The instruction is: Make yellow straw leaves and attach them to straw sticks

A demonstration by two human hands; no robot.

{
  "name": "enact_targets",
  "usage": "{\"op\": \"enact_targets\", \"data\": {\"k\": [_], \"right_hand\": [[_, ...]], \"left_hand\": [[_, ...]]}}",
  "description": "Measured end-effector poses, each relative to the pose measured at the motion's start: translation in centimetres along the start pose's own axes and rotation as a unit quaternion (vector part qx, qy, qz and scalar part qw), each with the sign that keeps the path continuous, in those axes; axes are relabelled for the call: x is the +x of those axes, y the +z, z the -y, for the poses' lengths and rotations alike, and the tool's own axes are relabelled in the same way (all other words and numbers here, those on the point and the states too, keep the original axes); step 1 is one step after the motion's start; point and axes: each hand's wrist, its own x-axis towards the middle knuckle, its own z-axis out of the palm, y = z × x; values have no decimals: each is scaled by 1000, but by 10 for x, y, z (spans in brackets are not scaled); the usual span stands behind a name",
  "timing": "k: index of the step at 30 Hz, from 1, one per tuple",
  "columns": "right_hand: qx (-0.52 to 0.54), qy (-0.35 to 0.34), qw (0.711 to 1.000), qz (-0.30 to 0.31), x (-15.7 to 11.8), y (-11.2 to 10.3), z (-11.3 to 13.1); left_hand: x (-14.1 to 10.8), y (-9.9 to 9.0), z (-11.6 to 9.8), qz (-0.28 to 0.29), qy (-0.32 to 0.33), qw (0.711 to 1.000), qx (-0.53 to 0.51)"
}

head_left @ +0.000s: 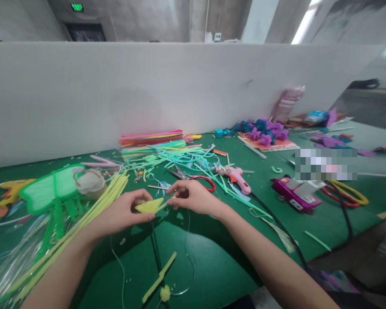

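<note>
Between thumb and fingers, my left hand (137, 210) grips a flat yellow fuzzy piece (150, 206) that looks made of pipe cleaner. My right hand (189, 196) is closed in a pinch at the end of a thin yellow strip running from that piece. Below the hands, a short yellow pipe cleaner (160, 277) lies on the green table, with a small yellow fuzzy ball (164, 293) beside it. Just behind my right hand lie scissors (209, 182) with red handles. A long bunch of yellow pipe cleaners (93, 206) passes by my left forearm.
A pink glue gun (239, 180) with a black cord lies to the right, near a purple device (296, 195). At left are a green fuzzy shape (48, 191) and a yellow glue gun (14, 191). Coloured pipe cleaners (151, 139) are heaped before a white partition (83, 98).
</note>
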Motion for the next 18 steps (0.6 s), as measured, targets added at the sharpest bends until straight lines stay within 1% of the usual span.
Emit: {"op": "enact_targets", "data": {"k": [2, 5, 8, 10, 13, 15, 18], "right_hand": [[107, 49, 993, 24, 1, 3, -1], [203, 110, 973, 12, 2, 9, -1], [276, 140, 951, -10, 2, 11, 0], [317, 149, 937, -10, 2, 10, 0], [332, 165, 929, -6, 3, 8, -3], [313, 171, 934, -19, 3, 7, -6], [291, 151, 943, -54, 4, 9, -5]], "left_hand": [[0, 3, 3, 12, -6, 1000, -25], [2, 7, 6, 22, 0, 998, -53], [3, 9, 9, 21, 6, 997, -71], [4, 9, 11, 22, 4, 996, -85], [3, 10, 11, 29, -1, 993, -110], [2, 12, 10, 35, -1, 991, -133], [3, 16, 9, 27, -10, 985, -168]]}}
